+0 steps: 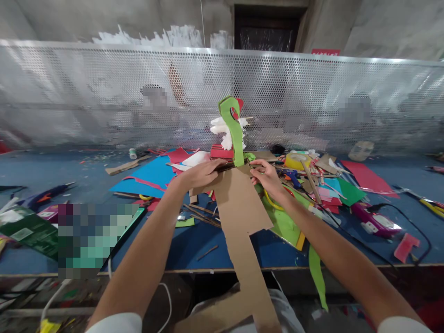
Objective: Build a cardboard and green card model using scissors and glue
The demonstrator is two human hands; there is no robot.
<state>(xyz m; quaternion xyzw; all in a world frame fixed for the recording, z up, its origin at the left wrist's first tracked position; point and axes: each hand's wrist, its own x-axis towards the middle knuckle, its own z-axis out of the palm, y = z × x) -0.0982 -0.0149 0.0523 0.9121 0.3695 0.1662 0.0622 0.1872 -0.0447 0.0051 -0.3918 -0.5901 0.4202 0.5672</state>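
A long cut cardboard piece slants from the bench down towards my lap, broad in its upper part. My left hand is closed at its far left edge, fingers laid over the top. My right hand pinches near its far right corner; the fingertips are partly hidden. Beyond the cardboard's far edge rises a green hooked strip with a bit of red at its tip. White ragged-edged pieces show just behind the strip. Where the strip meets the cardboard is unclear.
Blue sheet, thin sticks and green sheets lie on the blue bench. A yellow tape roll, glue gun and purple power strip with cord are right. Another glue gun lies left. Perforated metal screen closes the back.
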